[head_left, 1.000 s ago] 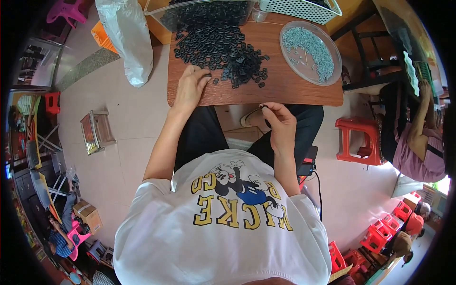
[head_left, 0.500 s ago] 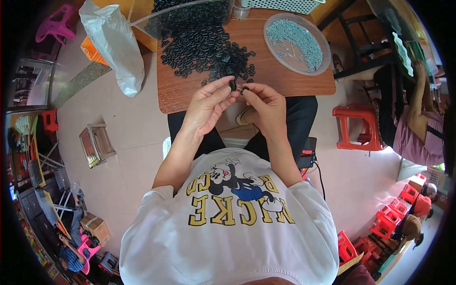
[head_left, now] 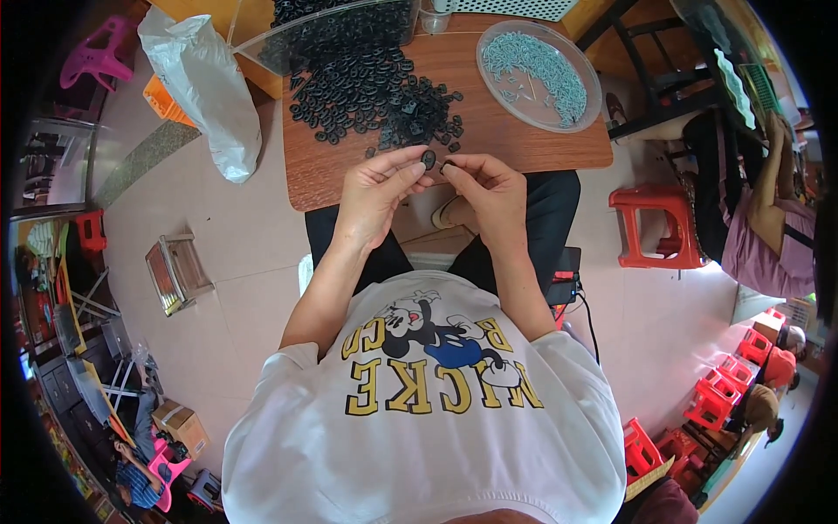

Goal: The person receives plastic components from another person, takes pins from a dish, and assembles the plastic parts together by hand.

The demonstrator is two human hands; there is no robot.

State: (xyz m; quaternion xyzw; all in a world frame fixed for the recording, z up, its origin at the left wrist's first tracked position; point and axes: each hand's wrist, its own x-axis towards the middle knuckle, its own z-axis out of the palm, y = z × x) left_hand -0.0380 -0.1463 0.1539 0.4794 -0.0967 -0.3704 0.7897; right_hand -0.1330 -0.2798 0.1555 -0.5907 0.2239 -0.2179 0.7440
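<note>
Between the thumb and forefinger of my left hand [head_left: 375, 194] is a small oval black plastic part [head_left: 429, 159], held up just over the table's near edge. My right hand [head_left: 491, 194] pinches a smaller dark piece [head_left: 447, 166] close beside it; a narrow gap separates the two. What exactly the smaller piece is I cannot make out. Beyond my hands a heap of loose black plastic parts [head_left: 349, 92] covers the left part of the wooden table [head_left: 340, 170]. To the right stands a round clear tub [head_left: 576, 125] holding many small silvery screws [head_left: 569, 92].
A clear bin [head_left: 349, 35] full of black parts lies at the table's back, near a white perforated basket [head_left: 515, 7]. Left of the table hangs a white plastic bag [head_left: 209, 96]. A red stool [head_left: 650, 229] and another seated person [head_left: 768, 210] are at the right.
My hands have drawn slightly apart, so the smaller dark piece in the right now sits away from the oval part. The oval part has turned its flat face more into view.
</note>
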